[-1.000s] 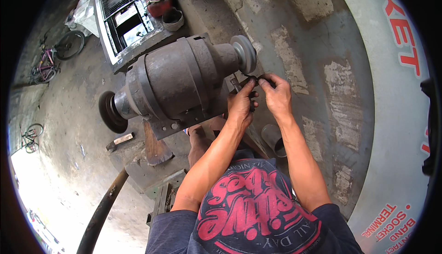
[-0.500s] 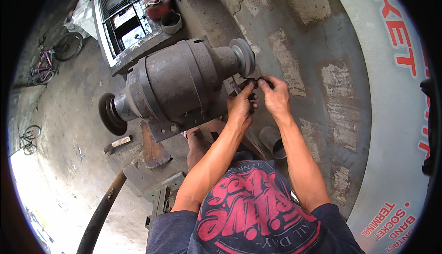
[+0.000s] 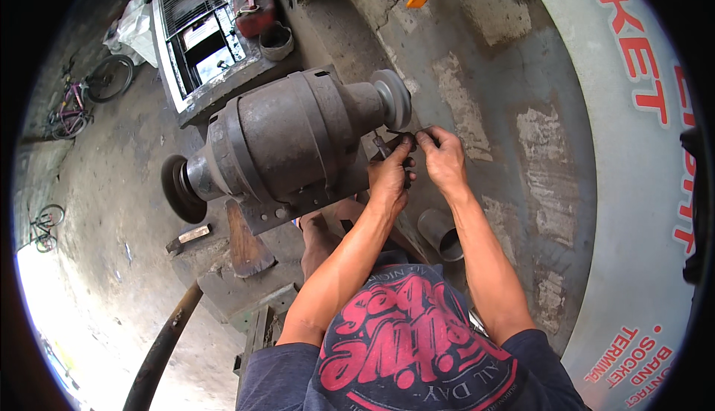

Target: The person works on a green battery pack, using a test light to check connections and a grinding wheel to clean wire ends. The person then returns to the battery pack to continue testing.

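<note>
A big dark grey bench grinder (image 3: 287,132) stands in front of me. Its pale grinding wheel (image 3: 395,100) is on the right end, and a darker wheel (image 3: 173,188) is on the left. Just below the pale wheel, my left hand (image 3: 389,179) is closed around a small dark metal piece (image 3: 381,145) with a short round stem. A thin dark end reaches up close to the wheel's lower edge; whether they touch I cannot tell. My right hand (image 3: 445,161) is beside it, thumb and forefinger pinched together at the piece's right side; what they grip is mostly hidden.
A hammer (image 3: 190,237) and a flat wooden paddle-like piece (image 3: 247,243) lie left below the grinder. A metal pipe section (image 3: 439,234) is right of my left forearm. A red container (image 3: 255,15) and a small bucket (image 3: 275,41) stand behind. A lettered panel (image 3: 633,225) curves along the right.
The grinder and surroundings sit slightly lower in the picture. Both hands stay below the pale wheel with nearly the same grip; the right fingers have shifted a little.
</note>
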The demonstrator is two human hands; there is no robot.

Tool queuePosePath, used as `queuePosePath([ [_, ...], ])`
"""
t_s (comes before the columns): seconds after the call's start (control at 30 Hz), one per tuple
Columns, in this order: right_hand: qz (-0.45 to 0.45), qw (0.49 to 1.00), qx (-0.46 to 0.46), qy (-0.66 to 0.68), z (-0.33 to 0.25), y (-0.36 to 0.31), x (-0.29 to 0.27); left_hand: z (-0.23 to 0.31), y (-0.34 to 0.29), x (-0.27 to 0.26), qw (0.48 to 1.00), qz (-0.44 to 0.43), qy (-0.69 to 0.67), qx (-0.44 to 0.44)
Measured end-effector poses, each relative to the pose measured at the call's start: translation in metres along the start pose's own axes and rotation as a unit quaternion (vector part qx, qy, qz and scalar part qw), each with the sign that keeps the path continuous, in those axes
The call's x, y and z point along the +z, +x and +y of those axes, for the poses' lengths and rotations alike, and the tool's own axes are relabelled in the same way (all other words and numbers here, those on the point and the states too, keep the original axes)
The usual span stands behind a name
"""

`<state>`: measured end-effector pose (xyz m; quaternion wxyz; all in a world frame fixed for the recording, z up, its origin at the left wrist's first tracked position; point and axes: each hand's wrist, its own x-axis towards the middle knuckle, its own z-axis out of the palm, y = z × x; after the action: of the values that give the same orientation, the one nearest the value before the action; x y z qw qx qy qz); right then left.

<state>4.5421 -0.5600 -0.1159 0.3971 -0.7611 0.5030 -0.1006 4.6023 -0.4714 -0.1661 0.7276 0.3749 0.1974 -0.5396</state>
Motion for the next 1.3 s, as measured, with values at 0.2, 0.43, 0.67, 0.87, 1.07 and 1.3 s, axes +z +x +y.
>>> queuePosePath([
  [0.2,-0.012,1.000,0.010,-0.009,-0.002,0.003,-0.001,-0.001,0.001,0.001,1.000,0.015,-0.010,0.010],
  [0.43,-0.014,0.999,0.026,-0.041,-0.001,0.008,-0.003,-0.003,0.002,0.003,1.000,-0.004,0.000,-0.016],
  [0.67,-0.037,0.998,0.020,-0.056,-0.004,0.010,-0.007,-0.004,0.002,0.005,1.000,0.010,-0.007,-0.003],
  [0.87,-0.042,0.997,0.021,-0.054,-0.004,0.010,-0.007,-0.003,0.002,0.004,1.000,0.017,-0.001,-0.002],
  [1.07,-0.058,0.996,0.041,-0.049,-0.009,0.010,-0.010,-0.003,0.000,0.008,1.000,0.013,0.005,-0.023],
  [1.3,-0.070,0.995,0.029,-0.067,-0.001,0.018,-0.007,-0.007,0.006,0.001,1.000,0.016,-0.003,-0.002],
])
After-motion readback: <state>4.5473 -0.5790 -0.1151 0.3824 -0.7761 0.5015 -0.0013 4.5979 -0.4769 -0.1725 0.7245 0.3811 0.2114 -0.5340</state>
